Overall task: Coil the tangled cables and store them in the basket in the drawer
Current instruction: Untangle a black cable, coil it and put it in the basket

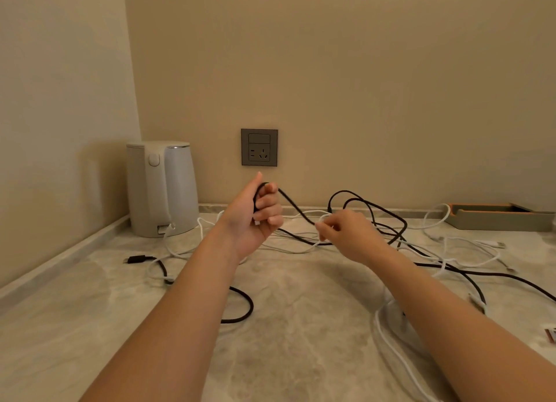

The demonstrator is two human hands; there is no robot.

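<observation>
Spreading across the near view is a pale, veined marble countertop [301, 341], its raised edge meeting plain beige walls [361, 70] in a corner at left. Thin white cables [378, 326] wind over the stone at right, tangled with a black braided cable [296, 209] whose slack loops lie on the surface and whose plug end [135, 259] rests at left. Both bare forearms reach forward. The left hand [255, 218], raised off the counter, is clenched round a loop of the black cable. The right hand [346, 236] appears to pinch that same cable in curled fingertips where white strands cross it. Farther back stand a white electric kettle [162, 188] in the corner, a shallow grey tray with orange lining [496, 218] at right, and a grey wall socket [259, 147].
</observation>
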